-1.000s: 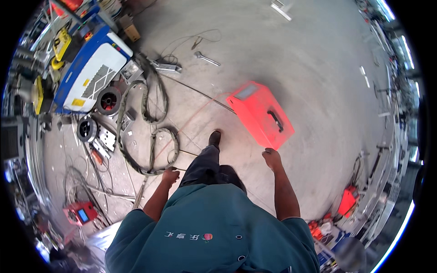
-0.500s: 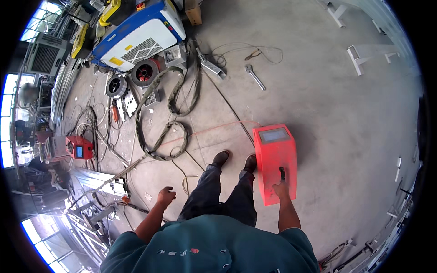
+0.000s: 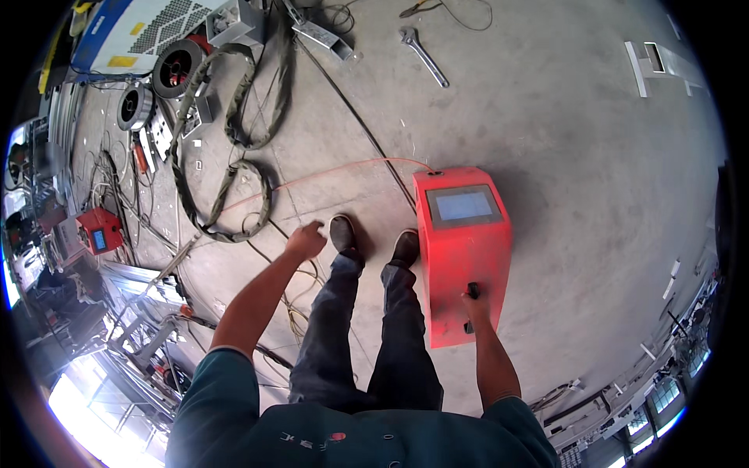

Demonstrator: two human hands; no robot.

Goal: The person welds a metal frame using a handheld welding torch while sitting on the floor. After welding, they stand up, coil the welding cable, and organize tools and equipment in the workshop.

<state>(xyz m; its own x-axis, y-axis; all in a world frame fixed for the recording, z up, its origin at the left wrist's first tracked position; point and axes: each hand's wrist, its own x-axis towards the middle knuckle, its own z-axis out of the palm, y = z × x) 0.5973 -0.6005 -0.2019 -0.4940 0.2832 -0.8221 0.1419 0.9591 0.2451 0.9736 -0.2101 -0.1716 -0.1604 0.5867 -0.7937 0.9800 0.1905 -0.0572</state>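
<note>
A tall red machine case (image 3: 456, 257) with a pale screen (image 3: 463, 206) set in its top stands on the floor beside my right foot. My right hand (image 3: 477, 306) is wrapped around the black handle (image 3: 473, 289) on the near part of that case. A thin red-orange cable runs left from the case's far end. My left hand (image 3: 308, 241) hangs free above the floor, left of my shoes, with nothing in it. Its fingers are loosely bent and apart. Nearest below it are the thin cables (image 3: 300, 269) and a coil of dark wrapped hose (image 3: 268, 204).
At the upper left are a blue-and-white machine (image 3: 168, 35), wire spools (image 3: 178, 69) and metal boxes (image 3: 234, 25). An adjustable wrench (image 3: 424, 57) and pliers (image 3: 420, 8) lie at the top. A smaller red box (image 3: 99, 232) and tangled cables sit at the left. White metal brackets (image 3: 641, 69) lie upper right.
My view has tilted down and nearer, and the red case looks larger. My left arm has reached forward. My right hand stays on the handle.
</note>
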